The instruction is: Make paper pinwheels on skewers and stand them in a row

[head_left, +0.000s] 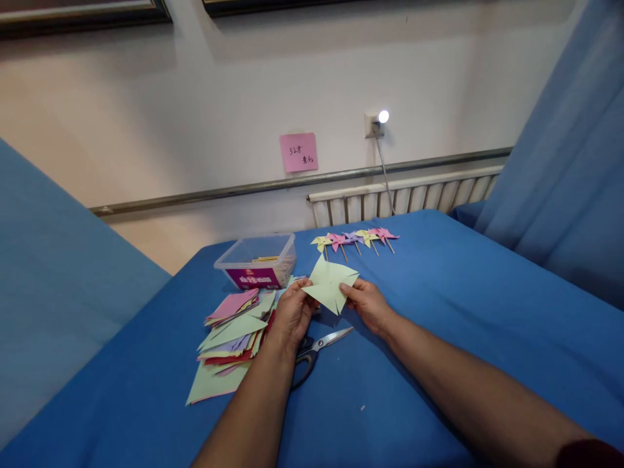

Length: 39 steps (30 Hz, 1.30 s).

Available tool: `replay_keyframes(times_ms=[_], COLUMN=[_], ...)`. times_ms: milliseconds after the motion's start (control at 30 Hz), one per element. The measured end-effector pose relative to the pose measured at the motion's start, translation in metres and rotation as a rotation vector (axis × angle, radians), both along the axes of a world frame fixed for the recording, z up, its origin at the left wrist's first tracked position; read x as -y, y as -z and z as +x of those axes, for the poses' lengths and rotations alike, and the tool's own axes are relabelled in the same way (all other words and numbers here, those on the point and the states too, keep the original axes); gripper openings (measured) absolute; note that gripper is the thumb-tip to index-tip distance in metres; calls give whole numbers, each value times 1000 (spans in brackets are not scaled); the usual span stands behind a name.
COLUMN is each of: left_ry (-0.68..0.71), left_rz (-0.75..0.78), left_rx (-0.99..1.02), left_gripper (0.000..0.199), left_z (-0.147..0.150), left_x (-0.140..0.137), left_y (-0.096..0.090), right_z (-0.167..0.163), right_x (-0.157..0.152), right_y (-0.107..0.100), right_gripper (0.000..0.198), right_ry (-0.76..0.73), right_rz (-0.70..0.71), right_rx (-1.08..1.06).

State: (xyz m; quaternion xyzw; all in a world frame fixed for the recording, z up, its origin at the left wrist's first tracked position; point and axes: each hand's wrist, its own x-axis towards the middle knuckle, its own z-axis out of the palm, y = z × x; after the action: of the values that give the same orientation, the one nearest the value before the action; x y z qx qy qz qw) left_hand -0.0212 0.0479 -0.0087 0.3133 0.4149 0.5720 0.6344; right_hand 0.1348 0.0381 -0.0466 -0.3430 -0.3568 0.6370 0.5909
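Observation:
A light green paper square point(327, 284) with slits cut in from its corners is held up above the blue table. My left hand point(296, 312) grips its left side, and my right hand point(366, 300) pinches its right edge with the thumb on top. Below the paper lies a pair of scissors point(322, 344) with dark handles, partly hidden by my left wrist. Beside my left forearm is a loose stack of coloured paper point(236, 335) in green, pink, purple and red.
A clear plastic box point(256, 253) with thin sticks in it stands behind the stack. Several finished paper pinwheels point(355, 240) on sticks lie in a row at the back of the blue-covered table point(463, 351). Blue curtains point(570, 156) hang at both sides; a radiator point(404, 198) runs along the wall.

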Motion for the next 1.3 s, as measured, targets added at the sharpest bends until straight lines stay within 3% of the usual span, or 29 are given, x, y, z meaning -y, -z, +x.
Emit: replay_keyframes(times_ms=[267,467,900,1133,1300], left_ry=[133,57,23,3,-4], left_rz=[-32,5,64,35,45], left_rx=[110,-78,-60,-91,-92], left_gripper=[28,26,32,30,25], left_z=[9,14,13,10,11], left_x=[11,13,11,9,8], left_y=[-7,3,3,4,4], right_z=[3,3,3,2,4], right_x=[-7,-4,0,0,-1], right_y=[10,10,6,5,6], right_gripper=[35,37,40,40,31], right_ry=[158,167,164,169,267], right_rz=[25,34,98,68,105], right_rx=[31,69,361,369,369])
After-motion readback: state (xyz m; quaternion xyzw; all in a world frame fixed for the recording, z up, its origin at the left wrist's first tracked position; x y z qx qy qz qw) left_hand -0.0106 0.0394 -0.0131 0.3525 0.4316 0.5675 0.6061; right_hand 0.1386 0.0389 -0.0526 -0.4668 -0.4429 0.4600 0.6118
